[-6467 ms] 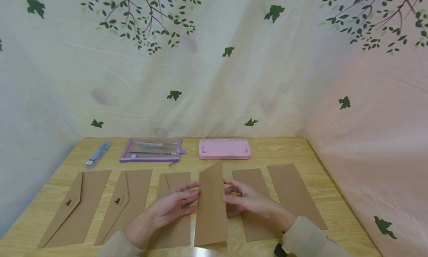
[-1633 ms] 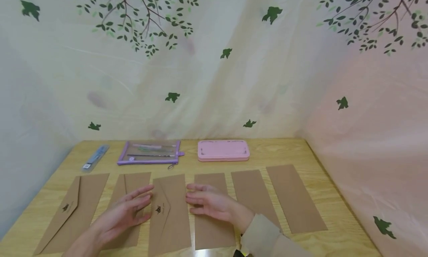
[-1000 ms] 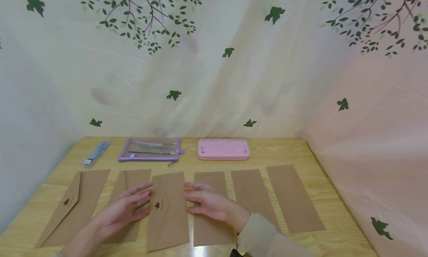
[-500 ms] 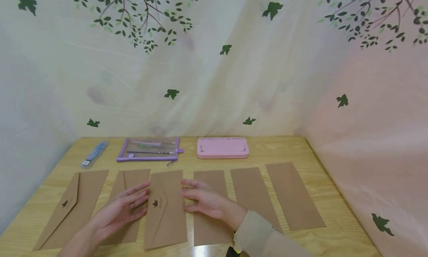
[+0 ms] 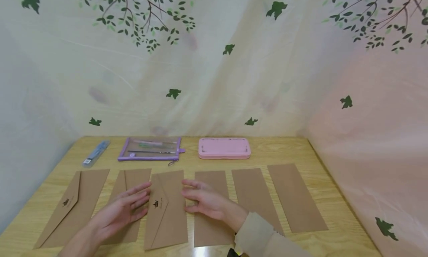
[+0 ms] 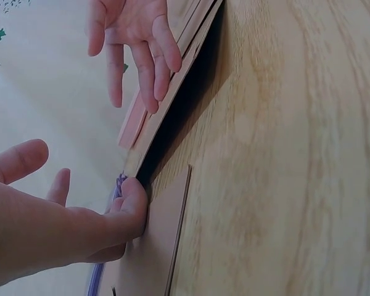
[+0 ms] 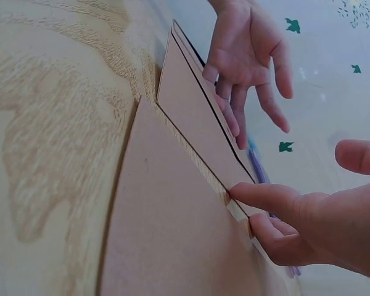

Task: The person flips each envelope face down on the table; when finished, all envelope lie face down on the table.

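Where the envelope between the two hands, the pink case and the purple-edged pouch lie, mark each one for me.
Envelope (image 5: 172, 208): head view, on its body just right of the flap's tip.
Pink case (image 5: 224, 147): head view, middle of its lid.
Purple-edged pouch (image 5: 148, 159): head view, on its near purple border.

Pink case (image 5: 224, 148) near purple-edged pouch (image 5: 148, 159)

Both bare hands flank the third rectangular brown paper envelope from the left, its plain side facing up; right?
Wrong side: the head view shows that brown envelope with pointed flap and black crown print facing up. The left hand and right hand do flank it.
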A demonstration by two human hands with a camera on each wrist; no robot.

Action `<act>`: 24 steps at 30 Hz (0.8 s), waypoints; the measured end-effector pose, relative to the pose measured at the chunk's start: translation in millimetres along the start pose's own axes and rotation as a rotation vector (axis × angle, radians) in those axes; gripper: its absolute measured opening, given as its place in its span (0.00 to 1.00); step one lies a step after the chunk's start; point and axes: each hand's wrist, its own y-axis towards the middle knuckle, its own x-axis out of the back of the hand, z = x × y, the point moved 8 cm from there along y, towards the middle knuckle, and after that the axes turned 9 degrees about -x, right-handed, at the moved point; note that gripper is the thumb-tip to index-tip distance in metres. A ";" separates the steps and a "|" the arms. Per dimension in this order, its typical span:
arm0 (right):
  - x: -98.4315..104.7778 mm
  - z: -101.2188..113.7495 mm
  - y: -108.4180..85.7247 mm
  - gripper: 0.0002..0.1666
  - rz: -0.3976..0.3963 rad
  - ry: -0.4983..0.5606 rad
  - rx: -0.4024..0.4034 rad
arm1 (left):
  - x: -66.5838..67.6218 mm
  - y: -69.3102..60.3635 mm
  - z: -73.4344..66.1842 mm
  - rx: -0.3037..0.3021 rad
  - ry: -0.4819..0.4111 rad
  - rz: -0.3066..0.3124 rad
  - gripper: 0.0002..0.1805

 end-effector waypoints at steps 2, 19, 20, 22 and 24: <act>-0.2 0.2 -0.2 0.40 0.004 -0.001 -0.001 | -0.5 -0.2 -0.2 0.001 0.002 0.002 0.34; -2.3 -0.6 -1.5 0.39 -0.014 -0.046 -0.009 | -2.8 0.9 -3.7 0.014 -0.001 -0.004 0.36; -2.4 -0.7 -1.6 0.38 -0.017 -0.048 -0.008 | -2.9 0.9 -4.1 0.012 -0.003 0.001 0.36; -2.9 -0.8 -1.7 0.38 -0.019 -0.048 -0.008 | -3.2 0.9 -4.8 0.007 -0.001 0.011 0.36; -3.3 -0.4 -1.9 0.38 -0.021 -0.049 -0.007 | -3.5 0.8 -5.3 0.006 -0.003 0.017 0.35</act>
